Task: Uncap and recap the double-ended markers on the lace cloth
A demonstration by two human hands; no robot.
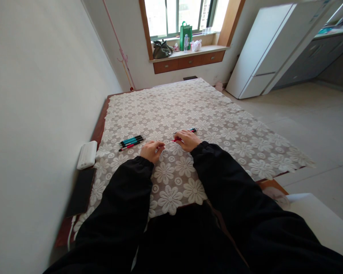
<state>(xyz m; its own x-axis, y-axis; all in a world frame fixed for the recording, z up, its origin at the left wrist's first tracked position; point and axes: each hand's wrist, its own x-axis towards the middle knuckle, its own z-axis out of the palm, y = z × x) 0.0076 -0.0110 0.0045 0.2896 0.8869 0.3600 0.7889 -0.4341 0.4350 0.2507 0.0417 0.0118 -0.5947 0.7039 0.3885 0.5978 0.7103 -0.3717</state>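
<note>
the person sits at the counter (246, 152), which is covered with a white lace cloth (171, 110) with a flower pattern. the right hand (188, 139) lies on the cloth and its grip is closed on a red pen (176, 139); the tip of the pen points to the left, toward the other hand. just behind this hand, one more dark pen (193, 130) lies on the cloth, partly hidden. the left hand (151, 150) is near, fingers curled with the tips together; i cannot tell if something small is between them.

a little to the left, a small group of pens (131, 142) lies side by side, some with blue-green bodies and one red at the near side. they are apart from both hands.

to handle the red pen well, i think it is better to keep it low over the cloth and hold it near the middle, because the lace has holes and a tip can catch there.

for containers, a green bag (185, 35) and a dark bag (161, 49) stand on the window sill; their contents are not visible. a white box (87, 154) lies at the left edge, closed.
</note>
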